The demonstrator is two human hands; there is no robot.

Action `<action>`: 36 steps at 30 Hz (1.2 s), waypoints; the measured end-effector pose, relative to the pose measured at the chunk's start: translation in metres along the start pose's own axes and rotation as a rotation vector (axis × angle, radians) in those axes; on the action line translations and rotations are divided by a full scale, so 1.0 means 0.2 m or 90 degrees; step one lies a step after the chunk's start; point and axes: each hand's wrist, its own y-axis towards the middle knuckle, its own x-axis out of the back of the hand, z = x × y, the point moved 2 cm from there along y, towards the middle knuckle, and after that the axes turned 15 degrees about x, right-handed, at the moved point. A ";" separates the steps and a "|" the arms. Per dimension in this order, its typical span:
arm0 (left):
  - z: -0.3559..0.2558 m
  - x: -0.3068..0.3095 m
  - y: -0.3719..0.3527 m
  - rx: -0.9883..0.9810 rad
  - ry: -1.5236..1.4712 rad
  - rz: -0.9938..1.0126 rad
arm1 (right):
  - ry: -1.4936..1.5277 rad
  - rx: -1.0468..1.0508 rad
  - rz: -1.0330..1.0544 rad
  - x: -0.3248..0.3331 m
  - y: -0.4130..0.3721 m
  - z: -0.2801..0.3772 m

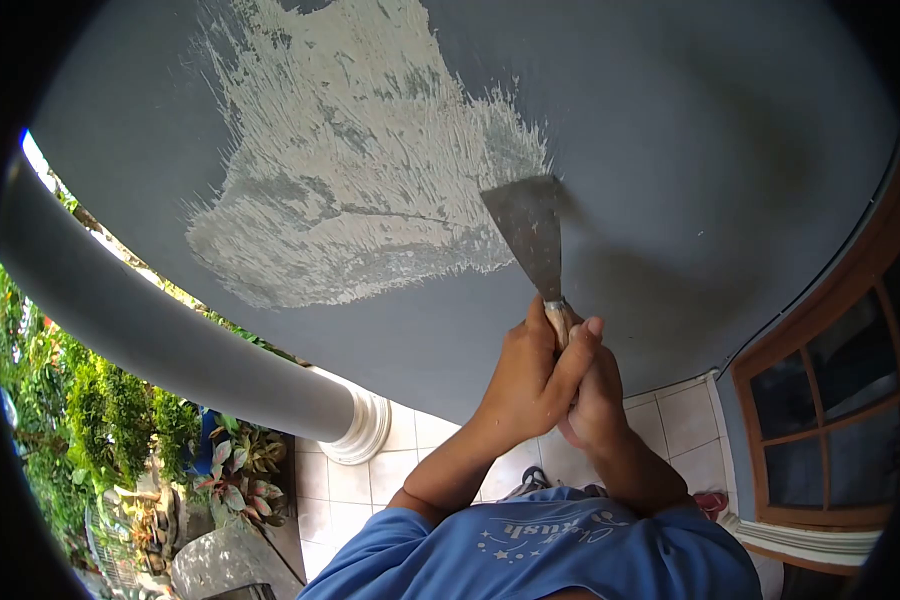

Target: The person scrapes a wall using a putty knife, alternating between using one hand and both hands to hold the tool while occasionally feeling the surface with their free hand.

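Note:
A putty knife (pixel 535 232) with a wide metal blade and a wooden handle points up at the grey wall. Its blade edge lies at the right border of a large scraped patch (pixel 350 160), where whitish material shows through the grey paint. My left hand (pixel 532 375) is wrapped round the handle, with its thumb and fingers closed. My right hand (pixel 595 392) is closed round the same handle from the right, pressed against the left one. Both hands are below the blade, and the handle's lower end is hidden by them.
A round grey column (pixel 190 350) with a white base (pixel 360 430) stands at the left, with plants (pixel 110 410) beyond it. A wooden-framed window (pixel 830 400) is at the right. Pale floor tiles (pixel 395 465) and a shoe (pixel 535 478) show below.

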 end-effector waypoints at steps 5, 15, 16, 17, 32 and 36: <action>0.05 -0.02 0.07 -0.009 -0.040 -0.018 | -0.019 -0.009 -0.040 0.00 0.05 -0.01; 0.05 0.01 0.07 -0.004 -0.025 0.008 | 0.007 -0.027 -0.059 -0.03 0.07 -0.01; 0.01 0.02 0.12 -0.005 -0.013 0.008 | 0.033 -0.040 -0.031 -0.01 0.10 0.01; -0.02 0.02 0.13 -0.040 -0.031 0.014 | 0.044 -0.027 0.008 -0.01 0.11 0.03; 0.16 0.02 0.00 -0.084 -0.178 0.205 | 0.040 -0.034 0.045 0.03 -0.01 -0.04; 0.10 0.03 0.12 -0.018 -0.270 0.198 | -0.129 0.131 0.045 -0.04 0.13 -0.05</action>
